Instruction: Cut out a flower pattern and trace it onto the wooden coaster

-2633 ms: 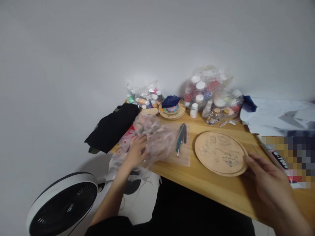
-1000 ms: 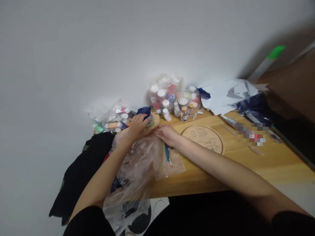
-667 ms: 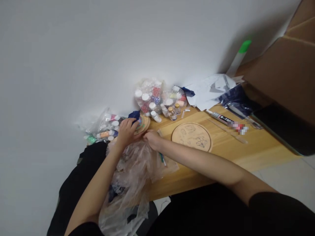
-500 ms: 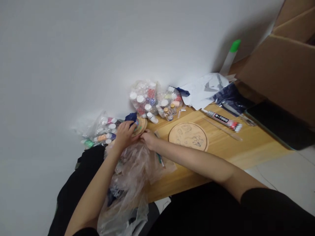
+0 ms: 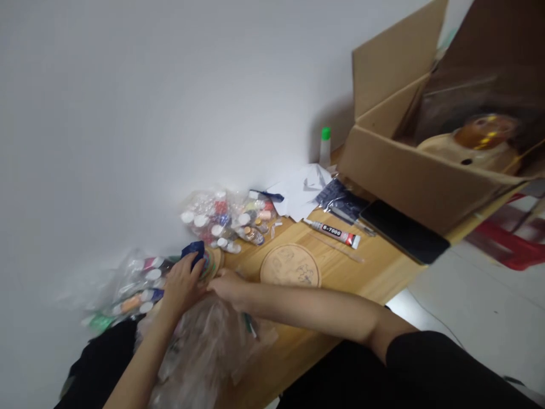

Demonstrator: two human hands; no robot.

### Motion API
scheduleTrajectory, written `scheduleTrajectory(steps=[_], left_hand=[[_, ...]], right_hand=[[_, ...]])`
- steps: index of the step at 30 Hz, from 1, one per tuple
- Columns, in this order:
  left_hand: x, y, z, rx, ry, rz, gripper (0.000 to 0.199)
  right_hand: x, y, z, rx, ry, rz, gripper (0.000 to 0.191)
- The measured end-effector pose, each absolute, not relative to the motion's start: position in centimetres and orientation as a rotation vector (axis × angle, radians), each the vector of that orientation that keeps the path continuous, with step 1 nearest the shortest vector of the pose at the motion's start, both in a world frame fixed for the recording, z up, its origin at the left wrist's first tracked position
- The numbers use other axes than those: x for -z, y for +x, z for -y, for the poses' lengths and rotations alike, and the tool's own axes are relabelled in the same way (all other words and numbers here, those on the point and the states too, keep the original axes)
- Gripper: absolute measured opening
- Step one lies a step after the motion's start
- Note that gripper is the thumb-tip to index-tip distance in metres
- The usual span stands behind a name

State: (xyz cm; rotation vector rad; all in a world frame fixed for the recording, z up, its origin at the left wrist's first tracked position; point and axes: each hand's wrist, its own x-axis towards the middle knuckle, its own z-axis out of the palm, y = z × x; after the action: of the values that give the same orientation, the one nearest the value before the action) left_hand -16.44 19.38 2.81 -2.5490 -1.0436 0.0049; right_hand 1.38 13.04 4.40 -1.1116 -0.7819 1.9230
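A round wooden piece [image 5: 217, 262] with coloured marks on it is between my hands at the left of the table. My left hand [image 5: 184, 279] curls over its left side, beside a dark blue crumpled piece [image 5: 193, 249] under or by the fingertips. At its near edge, the closed fingers of my right hand [image 5: 229, 286] seem to grip it; the fingertips are partly hidden. Crumpled clear plastic bag [image 5: 200, 341] spreads just below both hands. To the right lies a round wooden board [image 5: 290, 266] with dark line drawings.
Bagged white-capped bottles [image 5: 213, 218] and small corked jars [image 5: 254, 235] line the wall. Further right are white paper [image 5: 296, 193], a B-7000 glue tube [image 5: 334, 233], a black phone-like slab [image 5: 404, 232], a green-capped bottle [image 5: 325, 147] and an open cardboard box [image 5: 417, 176].
My view has swung right, so the hands and table things appear further left and lower, and the box's inside shows. Both hands keep their hold on the wooden piece.
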Motion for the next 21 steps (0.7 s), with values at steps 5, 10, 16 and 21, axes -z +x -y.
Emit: scheduleTrajectory(steps=[5, 10, 16, 21], left_hand=[[-5.7, -13.5, -19.1, -0.131, -2.473, 1.112, 0.044], [-12.0, -5.4, -17.8, -0.475, -2.419, 1.351, 0.041], [-9.5, 9.5, -18.2, -0.204, -2.690, 1.045, 0.032], [-4.8, 17.3, -20.1, -0.261, -2.825, 1.032, 0.032]], right_hand=[[-7.4, 12.5, -9.5, -2.070, -1.088, 0.817, 0.020], [-8.1, 24.7, -5.9, -1.774, -1.058, 1.043, 0.022], [-5.4, 27.0, -5.9, -1.084, -1.601, 1.529, 0.025], [-5.0, 26.7, -7.7, -0.710, -2.102, 1.792, 0.032]])
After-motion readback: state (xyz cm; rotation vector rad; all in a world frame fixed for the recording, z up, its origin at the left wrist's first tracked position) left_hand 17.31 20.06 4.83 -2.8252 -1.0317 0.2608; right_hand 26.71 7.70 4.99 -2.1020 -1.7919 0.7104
